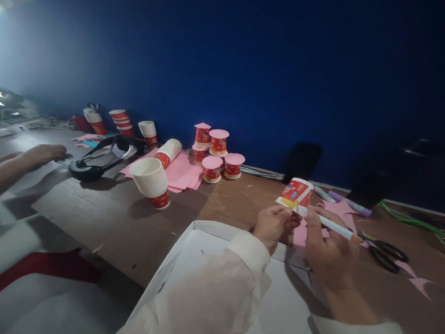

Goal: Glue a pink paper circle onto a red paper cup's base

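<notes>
A red-and-white paper cup (295,192) is tilted on its side above the table. My left hand (274,225) is closed on it, thumb and fingers pinching the rim beside a yellow patch. My right hand (328,244) is closed round a white pen (336,227) with an orange end; its other end meets the cup's rim. Black-handled scissors (388,253) lie just right of the pen. Cut pink paper scraps (341,214) are spread behind and under my right hand.
Red cups with pink paper tops (212,168) stand stacked near the blue wall. Nested paper cups (151,179) and pink sheets (187,171) lie left of them. A white box (185,236) is below my arms. Purple marker (354,203) at right; black headset (90,168) and another person's hand (48,154) at left.
</notes>
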Tool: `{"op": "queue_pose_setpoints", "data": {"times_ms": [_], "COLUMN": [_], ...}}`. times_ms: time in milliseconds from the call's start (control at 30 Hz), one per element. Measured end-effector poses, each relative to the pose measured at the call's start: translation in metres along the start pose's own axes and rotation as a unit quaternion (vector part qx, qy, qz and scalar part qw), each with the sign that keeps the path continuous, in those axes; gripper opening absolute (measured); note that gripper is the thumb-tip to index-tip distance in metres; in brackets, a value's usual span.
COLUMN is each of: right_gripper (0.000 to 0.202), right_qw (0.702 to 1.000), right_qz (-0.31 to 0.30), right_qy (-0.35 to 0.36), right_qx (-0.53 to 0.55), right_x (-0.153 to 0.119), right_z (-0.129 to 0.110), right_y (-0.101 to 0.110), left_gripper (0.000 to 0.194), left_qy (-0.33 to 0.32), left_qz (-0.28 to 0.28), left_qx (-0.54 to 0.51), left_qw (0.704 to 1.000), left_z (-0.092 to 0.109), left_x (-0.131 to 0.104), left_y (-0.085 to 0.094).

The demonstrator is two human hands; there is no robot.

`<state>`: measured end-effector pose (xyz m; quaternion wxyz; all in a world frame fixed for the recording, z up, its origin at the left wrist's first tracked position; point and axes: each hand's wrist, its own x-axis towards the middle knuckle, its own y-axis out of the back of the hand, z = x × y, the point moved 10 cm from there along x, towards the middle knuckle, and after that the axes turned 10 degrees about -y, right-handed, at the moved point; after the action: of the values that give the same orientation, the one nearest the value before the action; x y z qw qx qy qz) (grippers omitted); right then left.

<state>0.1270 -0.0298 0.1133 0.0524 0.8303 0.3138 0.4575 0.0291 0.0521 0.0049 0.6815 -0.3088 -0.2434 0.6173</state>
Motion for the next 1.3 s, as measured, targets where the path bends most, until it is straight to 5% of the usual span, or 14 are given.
{"op": "queue_pose_setpoints", "data": {"times_ms": [333, 700, 1300], "right_gripper": [0.033, 0.031, 0.036], "right_qw": [1.0, 1.0, 0.999], "right_qz": [-0.01, 0.015, -0.007], "right_qy": [-0.006, 0.006, -0.031], "right_qx": [-0.001, -0.014, -0.029], "right_x": [0.0, 0.002, -0.001], "right_z": [-0.001, -0.003, 0.012], "right_y": [-0.001, 0.004, -0.001], "left_gripper": [0.033, 0.014, 0.017], "left_qy": [-0.009, 0.024, 0.011], "left_qz": [-0.005, 0.014, 0.012], "left_qx": [0.008, -0.004, -0.012], "left_qw": [1.0, 1.0, 1.0], "left_z": [-0.002, 0.0, 0.001], "left_x": [0.003, -0.002, -0.002], "left_y": [0.002, -0.001, 0.0]}}
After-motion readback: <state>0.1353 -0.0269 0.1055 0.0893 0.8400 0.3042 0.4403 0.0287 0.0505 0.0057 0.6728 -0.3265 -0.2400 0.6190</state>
